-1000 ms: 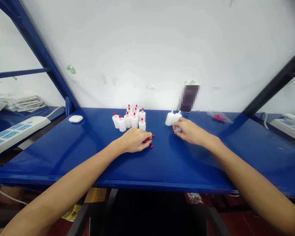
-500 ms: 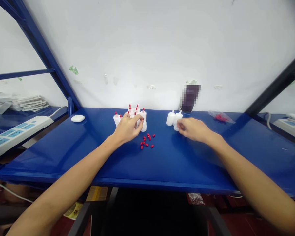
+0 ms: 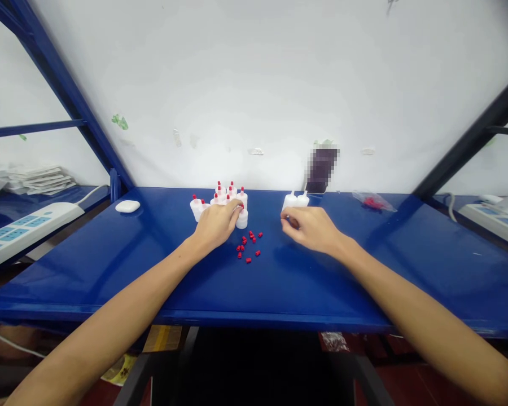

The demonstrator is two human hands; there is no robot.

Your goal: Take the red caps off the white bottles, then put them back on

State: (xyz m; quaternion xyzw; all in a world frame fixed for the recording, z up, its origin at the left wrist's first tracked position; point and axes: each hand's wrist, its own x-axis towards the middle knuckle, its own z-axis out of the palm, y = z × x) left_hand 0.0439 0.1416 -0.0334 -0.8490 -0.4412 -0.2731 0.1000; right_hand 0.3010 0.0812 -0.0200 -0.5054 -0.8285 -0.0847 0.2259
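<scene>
My left hand [image 3: 215, 226] is closed in a pinch, with thumb and forefinger on the red cap [image 3: 241, 206] at the top of a small white squeeze bottle [image 3: 241, 220]. That bottle stands upright at the front right of a group of white bottles with red caps [image 3: 196, 209], partly covered by the hand. Loose red caps [image 3: 248, 260] lie scattered just right of my left hand. My right hand [image 3: 315, 228] has its fingers curled together in front of two uncapped white bottles [image 3: 289, 200]. Whatever its fingertips may hold is hidden.
A phone [image 3: 322, 169] leans on the wall behind the bottles. To the right lies a clear bag with red caps [image 3: 373, 202]. A white case [image 3: 127, 206] rests at the left of the blue table [image 3: 186, 293]. Power strips [image 3: 29, 231] flank both sides.
My right hand has moved left and slightly nearer, across the front of the uncapped bottles. My left hand's fingertips have come onto the cap of the front bottle. The view has shifted slightly.
</scene>
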